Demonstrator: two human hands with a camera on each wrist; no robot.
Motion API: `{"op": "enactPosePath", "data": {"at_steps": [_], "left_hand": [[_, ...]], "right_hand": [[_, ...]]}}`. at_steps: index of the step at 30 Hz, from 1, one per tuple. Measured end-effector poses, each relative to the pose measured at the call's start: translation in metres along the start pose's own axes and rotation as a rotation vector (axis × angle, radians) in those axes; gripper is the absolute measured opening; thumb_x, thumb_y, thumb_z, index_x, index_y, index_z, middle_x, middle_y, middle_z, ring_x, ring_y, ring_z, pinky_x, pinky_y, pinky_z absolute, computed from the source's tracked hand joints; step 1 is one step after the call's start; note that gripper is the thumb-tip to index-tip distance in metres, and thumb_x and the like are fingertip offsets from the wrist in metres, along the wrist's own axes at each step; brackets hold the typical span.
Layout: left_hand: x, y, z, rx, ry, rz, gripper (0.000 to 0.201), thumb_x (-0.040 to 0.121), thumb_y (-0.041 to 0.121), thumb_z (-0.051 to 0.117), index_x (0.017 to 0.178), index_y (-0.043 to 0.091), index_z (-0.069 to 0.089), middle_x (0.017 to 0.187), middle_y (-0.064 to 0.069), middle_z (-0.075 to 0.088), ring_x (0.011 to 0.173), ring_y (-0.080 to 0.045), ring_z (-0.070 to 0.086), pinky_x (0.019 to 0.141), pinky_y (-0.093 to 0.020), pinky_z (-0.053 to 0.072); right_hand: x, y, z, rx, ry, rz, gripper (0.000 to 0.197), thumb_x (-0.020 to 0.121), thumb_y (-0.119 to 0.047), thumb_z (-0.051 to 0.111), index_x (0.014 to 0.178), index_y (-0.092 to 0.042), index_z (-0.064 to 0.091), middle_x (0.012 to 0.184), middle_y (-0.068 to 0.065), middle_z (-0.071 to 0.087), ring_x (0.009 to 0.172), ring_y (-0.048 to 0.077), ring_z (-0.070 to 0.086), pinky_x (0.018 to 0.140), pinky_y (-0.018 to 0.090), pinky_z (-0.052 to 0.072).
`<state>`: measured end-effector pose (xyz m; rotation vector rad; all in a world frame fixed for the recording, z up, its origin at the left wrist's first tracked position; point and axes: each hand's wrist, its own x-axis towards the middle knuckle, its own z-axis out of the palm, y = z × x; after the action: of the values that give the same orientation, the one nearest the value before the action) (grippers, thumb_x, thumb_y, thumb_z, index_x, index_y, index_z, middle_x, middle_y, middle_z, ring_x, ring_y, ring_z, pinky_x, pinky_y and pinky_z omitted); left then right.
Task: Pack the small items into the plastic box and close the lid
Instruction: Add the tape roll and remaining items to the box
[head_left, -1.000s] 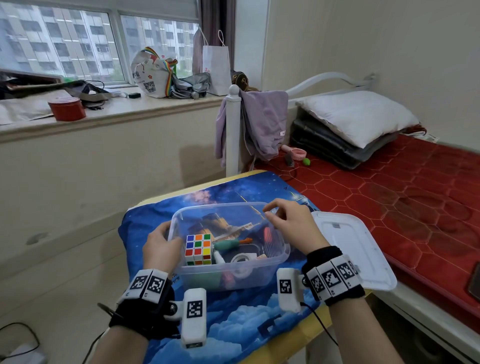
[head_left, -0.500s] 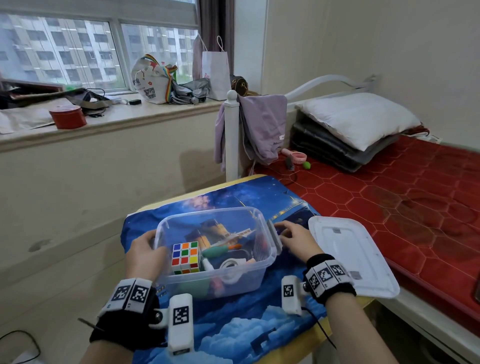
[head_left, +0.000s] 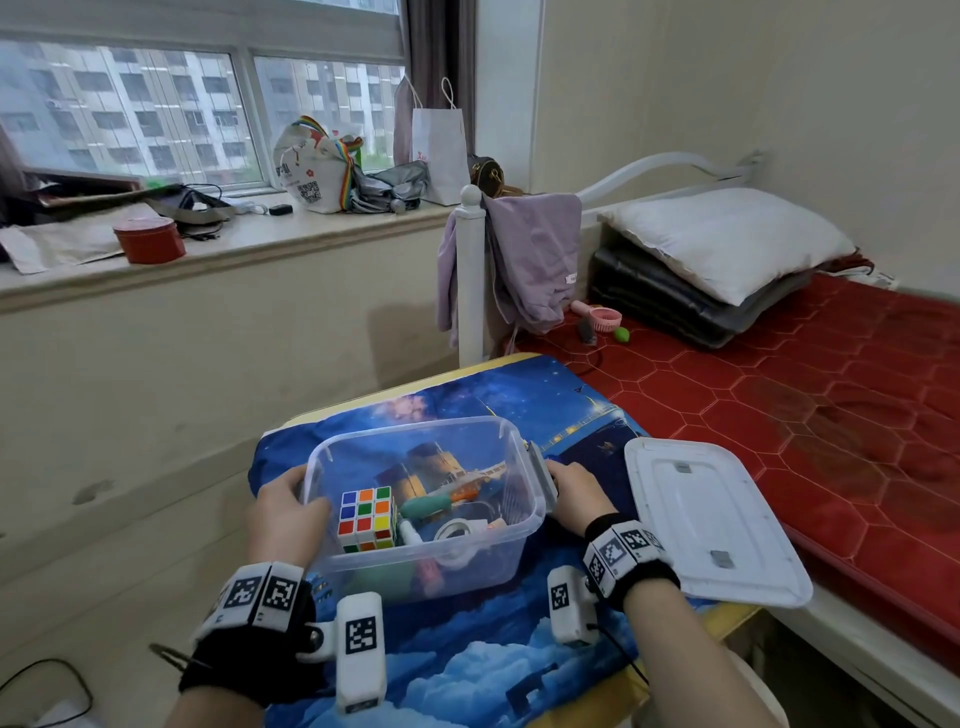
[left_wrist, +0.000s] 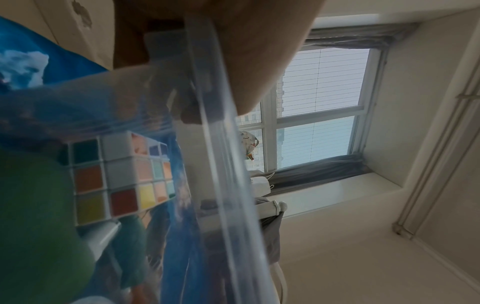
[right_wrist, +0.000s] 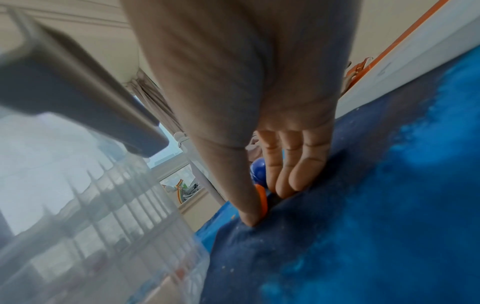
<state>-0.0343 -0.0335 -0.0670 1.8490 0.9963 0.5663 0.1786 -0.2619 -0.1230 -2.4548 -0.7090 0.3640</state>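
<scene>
The clear plastic box stands open on the blue printed cloth. Inside it lie a colour cube, a green-handled tool and a tape roll. My left hand grips the box's left wall, thumb over the rim. My right hand is down on the cloth just right of the box, under its grey latch. In the right wrist view its thumb and fingers pinch a small orange piece; something blue shows behind it. The white lid lies flat to the right.
The lid overhangs the table's right edge toward the bed with the red mattress and pillow. A white bedpost with a purple garment stands behind the table. The cluttered windowsill is far left.
My right hand has dropped from above the box's right rim to the cloth beside the box. The left hand has kept its hold on the box's left wall.
</scene>
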Motion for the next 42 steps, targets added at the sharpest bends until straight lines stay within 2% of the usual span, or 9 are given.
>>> {"op": "enactPosePath", "data": {"at_steps": [4, 8, 12, 17, 20, 28, 31, 36, 42], "left_hand": [[0.0, -0.002, 0.0, 0.002, 0.007, -0.004, 0.034, 0.081, -0.008, 0.053, 0.104, 0.013, 0.067, 0.075, -0.005, 0.062, 0.066, -0.018, 0.055, 0.056, -0.029, 0.04], [-0.002, 0.0, -0.001, 0.0, 0.003, -0.007, 0.034, 0.082, -0.008, 0.052, 0.097, 0.019, 0.064, 0.075, -0.004, 0.063, 0.068, -0.021, 0.058, 0.061, -0.031, 0.045], [-0.005, 0.003, -0.003, -0.001, 0.007, -0.004, 0.036, 0.076, -0.005, 0.055, 0.075, 0.03, 0.062, 0.077, -0.005, 0.067, 0.078, -0.033, 0.064, 0.078, -0.047, 0.056], [-0.007, 0.006, 0.001, -0.015, -0.015, -0.017, 0.031, 0.073, -0.002, 0.055, 0.077, 0.026, 0.066, 0.077, -0.005, 0.069, 0.08, -0.032, 0.068, 0.08, -0.049, 0.058], [-0.006, 0.005, 0.005, -0.024, -0.047, -0.004, 0.031, 0.073, -0.002, 0.055, 0.08, 0.026, 0.068, 0.077, -0.004, 0.07, 0.081, -0.034, 0.07, 0.079, -0.053, 0.059], [-0.011, 0.01, 0.006, 0.021, -0.044, 0.007, 0.032, 0.079, -0.003, 0.054, 0.084, 0.027, 0.065, 0.077, -0.004, 0.07, 0.076, -0.027, 0.068, 0.078, -0.048, 0.059], [-0.011, 0.009, 0.006, 0.023, -0.04, 0.013, 0.035, 0.079, -0.003, 0.053, 0.099, 0.021, 0.069, 0.079, -0.004, 0.07, 0.076, -0.025, 0.068, 0.076, -0.048, 0.059], [-0.012, 0.007, 0.007, 0.019, -0.046, 0.019, 0.033, 0.083, -0.003, 0.053, 0.106, 0.015, 0.068, 0.078, -0.003, 0.066, 0.072, -0.019, 0.064, 0.062, -0.031, 0.048], [-0.013, 0.005, 0.006, 0.034, -0.027, 0.051, 0.026, 0.083, -0.003, 0.054, 0.098, 0.013, 0.067, 0.075, -0.003, 0.064, 0.07, -0.02, 0.062, 0.068, -0.034, 0.05]], "right_hand": [[-0.007, -0.006, -0.001, -0.04, -0.007, -0.022, 0.011, 0.083, -0.022, 0.06, 0.084, -0.025, 0.05, 0.093, 0.01, 0.066, 0.096, 0.031, 0.057, 0.071, 0.028, 0.036], [-0.02, -0.011, -0.009, 0.022, -0.008, -0.048, 0.012, 0.081, -0.02, 0.066, 0.073, -0.024, 0.058, 0.084, 0.008, 0.069, 0.085, 0.025, 0.062, 0.069, 0.026, 0.04], [-0.033, -0.015, -0.025, 0.084, 0.043, -0.063, 0.011, 0.077, -0.016, 0.067, 0.087, -0.016, 0.07, 0.085, 0.016, 0.071, 0.071, 0.017, 0.055, 0.071, 0.031, 0.049], [-0.05, -0.024, -0.052, 0.106, 0.107, -0.126, 0.026, 0.077, -0.003, 0.06, 0.097, -0.016, 0.072, 0.071, -0.004, 0.062, 0.07, 0.016, 0.059, 0.074, 0.029, 0.05], [-0.053, -0.022, -0.064, 0.1, 0.144, -0.115, 0.022, 0.079, -0.007, 0.064, 0.097, -0.019, 0.071, 0.073, -0.004, 0.063, 0.07, 0.013, 0.061, 0.072, 0.026, 0.05], [-0.037, -0.006, -0.043, 0.128, -0.01, -0.022, 0.028, 0.077, -0.006, 0.054, 0.09, -0.022, 0.072, 0.083, 0.004, 0.074, 0.076, 0.016, 0.061, 0.074, 0.031, 0.051], [-0.036, -0.005, -0.034, 0.169, -0.035, -0.024, 0.033, 0.08, -0.006, 0.057, 0.077, -0.037, 0.069, 0.087, 0.006, 0.076, 0.071, 0.009, 0.061, 0.066, 0.021, 0.049], [-0.036, -0.004, -0.031, 0.199, -0.019, -0.03, 0.04, 0.081, -0.006, 0.06, 0.068, -0.044, 0.061, 0.083, 0.003, 0.073, 0.069, 0.006, 0.057, 0.061, 0.015, 0.043], [-0.029, 0.006, -0.026, 0.215, -0.05, -0.004, 0.042, 0.072, -0.004, 0.06, 0.071, -0.044, 0.068, 0.089, 0.012, 0.075, 0.078, 0.02, 0.066, 0.074, 0.034, 0.055]]}}
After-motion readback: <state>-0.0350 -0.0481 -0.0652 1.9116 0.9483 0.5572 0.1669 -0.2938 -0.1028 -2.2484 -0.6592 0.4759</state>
